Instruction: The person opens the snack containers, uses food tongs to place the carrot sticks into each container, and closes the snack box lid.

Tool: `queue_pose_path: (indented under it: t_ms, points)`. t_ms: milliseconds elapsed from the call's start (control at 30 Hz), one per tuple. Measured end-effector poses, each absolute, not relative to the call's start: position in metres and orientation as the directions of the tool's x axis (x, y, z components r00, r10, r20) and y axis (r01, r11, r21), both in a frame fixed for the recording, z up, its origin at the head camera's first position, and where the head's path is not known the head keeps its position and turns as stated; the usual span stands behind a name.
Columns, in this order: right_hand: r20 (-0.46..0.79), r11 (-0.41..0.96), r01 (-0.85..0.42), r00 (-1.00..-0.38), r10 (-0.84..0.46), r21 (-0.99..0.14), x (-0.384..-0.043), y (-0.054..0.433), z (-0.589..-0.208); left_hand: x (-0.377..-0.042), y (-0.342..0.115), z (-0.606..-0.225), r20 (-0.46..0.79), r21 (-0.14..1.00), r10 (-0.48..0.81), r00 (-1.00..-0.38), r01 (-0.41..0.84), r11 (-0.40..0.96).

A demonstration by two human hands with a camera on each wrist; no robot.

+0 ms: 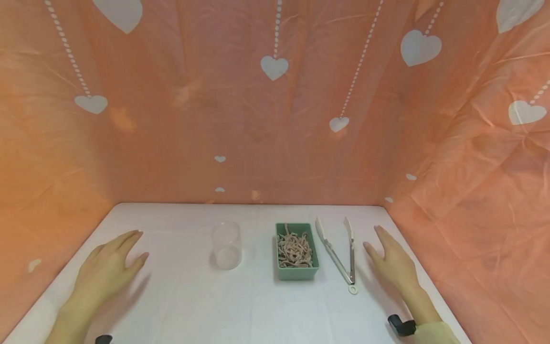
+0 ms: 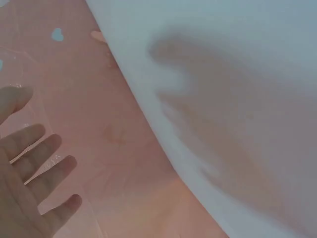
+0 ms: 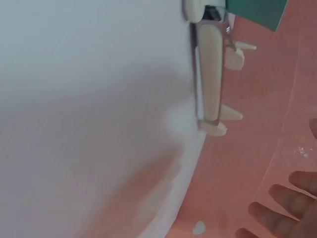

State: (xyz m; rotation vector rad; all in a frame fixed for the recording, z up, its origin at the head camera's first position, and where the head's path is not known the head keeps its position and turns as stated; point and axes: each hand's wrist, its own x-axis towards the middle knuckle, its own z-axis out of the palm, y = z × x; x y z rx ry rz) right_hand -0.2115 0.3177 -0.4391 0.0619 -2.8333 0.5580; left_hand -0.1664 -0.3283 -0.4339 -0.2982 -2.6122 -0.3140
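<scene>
Orange fabric printed with pale hearts on dotted strings [image 1: 240, 119] surrounds a white tabletop [image 1: 185, 306] in the head view; several hearts are cut by the top edge. Near the middle stands a clear, cylindrical cup [image 1: 227, 246], its walls faint against the white. To its right, a green, rectangular container [image 1: 298, 274] holds tangled, grey-brown strands [image 1: 295, 251] that hide its floor. Just beside lie silvery metal tongs with pale tips [image 1: 339, 262], arms spread. The left hand [image 1: 100, 270] is at the far left, fingers extended and thumb apart; the right hand [image 1: 393, 263] is near the tongs, fingers likewise extended. A black wrist device [image 1: 103, 339] is mostly cut off below.

From the left wrist, the spread-fingered hand is cropped by the left edge, beside a blurred shadow [image 2: 223, 129].

From the right wrist, the tongs and container are cropped above; only parted fingers and part of the palm show.
</scene>
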Motion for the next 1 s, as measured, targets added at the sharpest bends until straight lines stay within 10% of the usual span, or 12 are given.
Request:
queue_pose_path:
  t_ms: [500,1000]
  points:
    - [0.573,0.809,-0.328,-0.820,0.013,-0.488,-0.221,0.272,-0.427,-0.181,-0.286,-0.416,0.615,0.300,0.053,-0.787,0.295,0.907]
    - [0.609,0.657,-0.502,-0.789,-0.081,-0.563,-0.226,0.205,-0.428,-0.204,-0.227,-0.410,0.666,0.415,0.045,-0.745,0.420,0.807]
